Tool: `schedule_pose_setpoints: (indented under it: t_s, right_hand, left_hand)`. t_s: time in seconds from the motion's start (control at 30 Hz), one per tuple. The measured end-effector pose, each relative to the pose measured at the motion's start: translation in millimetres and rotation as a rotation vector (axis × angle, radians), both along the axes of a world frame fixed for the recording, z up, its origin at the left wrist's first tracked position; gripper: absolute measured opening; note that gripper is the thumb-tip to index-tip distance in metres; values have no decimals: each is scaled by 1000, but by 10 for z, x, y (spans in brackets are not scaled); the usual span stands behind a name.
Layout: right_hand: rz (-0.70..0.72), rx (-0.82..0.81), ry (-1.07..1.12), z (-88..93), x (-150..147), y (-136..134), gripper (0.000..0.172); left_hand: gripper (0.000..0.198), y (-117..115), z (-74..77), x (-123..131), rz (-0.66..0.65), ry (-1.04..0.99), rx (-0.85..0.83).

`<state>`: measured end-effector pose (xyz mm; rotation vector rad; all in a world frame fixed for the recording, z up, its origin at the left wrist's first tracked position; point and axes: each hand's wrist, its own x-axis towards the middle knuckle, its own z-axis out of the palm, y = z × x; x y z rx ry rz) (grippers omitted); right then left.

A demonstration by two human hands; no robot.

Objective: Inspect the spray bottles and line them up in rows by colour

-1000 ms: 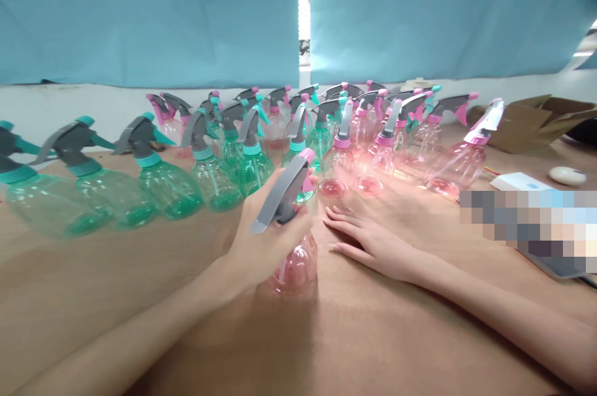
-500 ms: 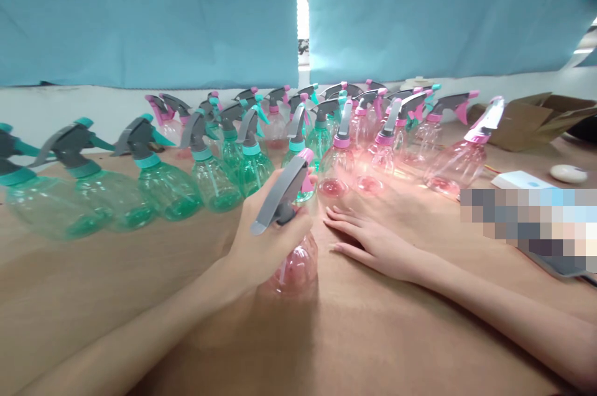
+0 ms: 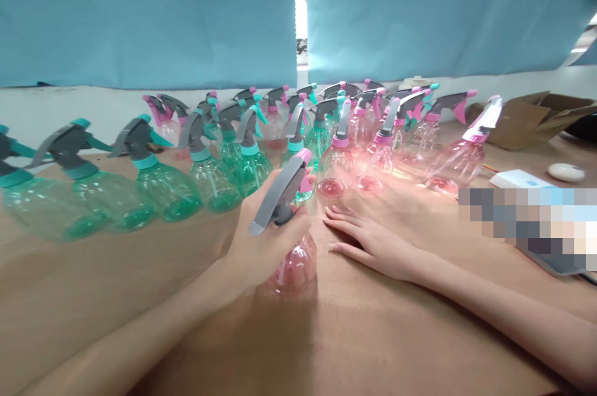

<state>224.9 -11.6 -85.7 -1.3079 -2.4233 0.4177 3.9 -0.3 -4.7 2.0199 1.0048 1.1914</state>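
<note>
My left hand [image 3: 267, 240] is wrapped round the neck of a pink spray bottle [image 3: 295, 265] that stands upright on the brown table [image 3: 140, 296]. Its grey trigger head [image 3: 277, 198] sticks out above my fingers toward the left. My right hand [image 3: 368, 240] lies flat on the table just right of that bottle, fingers stretched out and empty. Behind both hands stand several green spray bottles [image 3: 163, 188] on the left and several pink spray bottles [image 3: 450, 163] on the right.
A blue curtain [image 3: 149, 10] hangs behind the table. An open cardboard box [image 3: 536, 119] sits at the far right, with a white card [image 3: 515, 179] and a small white oval object [image 3: 565, 171] in front of it.
</note>
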Motion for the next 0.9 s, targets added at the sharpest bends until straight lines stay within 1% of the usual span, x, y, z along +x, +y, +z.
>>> schedule_pose_setpoints:
  t_s: [0.33, 0.53, 0.7, 0.8, 0.9]
  right_hand:
    - [-17, 9, 30, 7, 3, -9, 59]
    - [-4, -3, 14, -5, 7, 4, 60]
    - [1, 6, -5, -10, 13, 5, 60]
    - [2, 9, 15, -10, 14, 2, 59]
    - [2, 5, 27, -8, 11, 0, 59]
  left_hand:
    - [31, -33, 54, 15, 28, 31, -28]
    - [32, -31, 54, 13, 41, 41, -25]
    - [28, -20, 53, 9, 28, 39, -9]
    - [31, -15, 51, 7, 23, 35, 6]
    - [32, -20, 47, 5, 31, 39, -15]
